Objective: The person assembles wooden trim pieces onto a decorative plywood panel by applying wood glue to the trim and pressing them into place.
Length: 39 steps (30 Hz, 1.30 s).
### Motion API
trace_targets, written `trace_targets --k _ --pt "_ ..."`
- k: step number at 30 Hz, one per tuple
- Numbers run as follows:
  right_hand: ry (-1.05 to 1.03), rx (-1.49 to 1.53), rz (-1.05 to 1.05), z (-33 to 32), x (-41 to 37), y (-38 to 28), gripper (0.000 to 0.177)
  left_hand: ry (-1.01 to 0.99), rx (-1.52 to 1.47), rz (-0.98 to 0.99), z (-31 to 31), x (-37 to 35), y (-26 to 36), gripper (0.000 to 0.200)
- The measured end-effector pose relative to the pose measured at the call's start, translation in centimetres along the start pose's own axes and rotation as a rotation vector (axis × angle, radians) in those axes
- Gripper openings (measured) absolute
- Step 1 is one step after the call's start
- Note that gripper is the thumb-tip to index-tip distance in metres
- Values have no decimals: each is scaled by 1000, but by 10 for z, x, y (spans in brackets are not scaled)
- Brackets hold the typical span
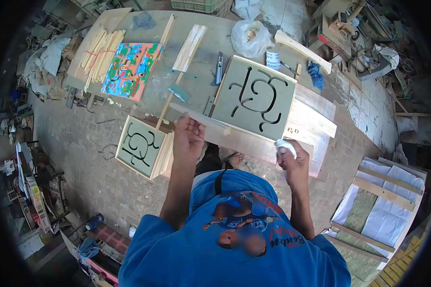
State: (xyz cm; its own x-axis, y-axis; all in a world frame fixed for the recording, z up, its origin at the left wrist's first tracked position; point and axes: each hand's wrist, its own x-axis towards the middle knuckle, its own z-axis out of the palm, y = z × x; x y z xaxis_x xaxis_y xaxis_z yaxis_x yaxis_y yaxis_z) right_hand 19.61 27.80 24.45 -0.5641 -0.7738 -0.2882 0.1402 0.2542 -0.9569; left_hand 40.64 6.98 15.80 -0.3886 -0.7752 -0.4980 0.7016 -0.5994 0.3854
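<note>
My left hand (189, 136) is closed, fingers curled at a thin pale wooden strip (211, 123) that slants over the table's near edge, slightly blurred. My right hand (294, 160) is wrapped round a small white object (286, 147); its kind I cannot tell. Between and beyond my hands lies a framed grey-green board (244, 86) with dark curved slots cut in it. A similar slotted board (138, 147) rests on a stack of pale frames to the left of my left hand.
On the table (215, 36) are a utility knife (219, 68), a green block (178, 93), a colourful picture board (131, 69), bundled wooden strips (99, 50), a clear plastic bag (251, 38) and a blue cloth (315, 74). A panel with wooden battens (383, 191) stands at right.
</note>
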Motion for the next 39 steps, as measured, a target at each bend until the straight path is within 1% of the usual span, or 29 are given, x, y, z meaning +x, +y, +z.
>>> trace_targets --k 1,2,3,4,6,8,10,15,17,19,21,24,27,39 --pt "3 5 -13 13 -2 -15 16 31 -1 -17 10 -1 -4 18" --pt "-56 -27 -119 26 -3 -31 17 62 -4 -37 17 -2 -7 19" --pt "-115 -62 -223 36 -3 -42 17 49 -3 -36 22 -3 -10 19" --pt "-113 -61 -237 41 0 -50 17 40 -12 -51 27 -3 -11 20" --pt "-201 -252 -409 49 4 -60 19 25 -20 -56 34 -3 -10 21" --pt "-209 -268 -425 52 5 -63 19 -21 -24 -71 38 -5 -11 21" --pt "-216 -288 -435 54 6 -65 19 -26 -13 -57 40 -5 -11 21" --pt "-199 -308 -401 56 6 -69 18 -32 16 -49 41 -10 -11 16" --pt "-202 -303 -390 57 6 -69 17 -64 21 -54 39 -9 -10 16" --pt "-207 -297 -374 57 6 -68 17 -49 20 -50 40 -10 -10 16" --pt "-218 -289 -426 57 7 -65 16 -35 18 -46 41 -9 -9 17" --pt "-229 -282 -361 58 7 -68 16 -13 19 -41 42 -9 -7 18" --pt "-239 -269 -399 61 9 -67 17 -23 25 -50 43 -10 -4 19" --pt "-238 -270 -364 67 14 -70 16 13 24 -57 44 -5 0 20"
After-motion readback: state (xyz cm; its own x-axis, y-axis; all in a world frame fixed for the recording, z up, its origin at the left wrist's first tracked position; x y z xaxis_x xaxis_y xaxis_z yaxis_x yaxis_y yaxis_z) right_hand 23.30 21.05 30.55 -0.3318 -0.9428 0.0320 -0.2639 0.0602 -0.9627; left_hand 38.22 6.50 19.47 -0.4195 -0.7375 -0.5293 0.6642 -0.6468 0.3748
